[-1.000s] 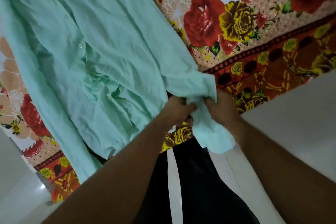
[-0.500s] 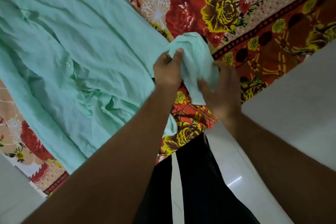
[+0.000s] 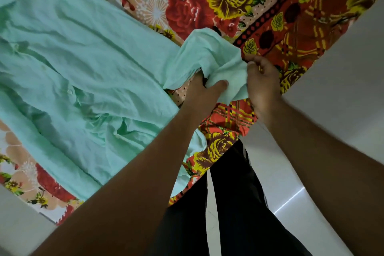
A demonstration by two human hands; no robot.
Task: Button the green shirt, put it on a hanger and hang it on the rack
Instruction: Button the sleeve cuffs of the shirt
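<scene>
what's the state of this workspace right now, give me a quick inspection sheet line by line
surface: floral sheet, patterned in red and yellow, spread under the work
job's things: shirt lies spread and creased on the sheet, one button showing; hanger and rack not seen
clutter: nothing seen
hands: left hand grips the bunched end of the shirt, thumb on top; right hand pinches the same bunch with curled fingers
cables: nothing seen
surroundings: pale floor beside the sheet; the person's black trousers at the near edge
</scene>
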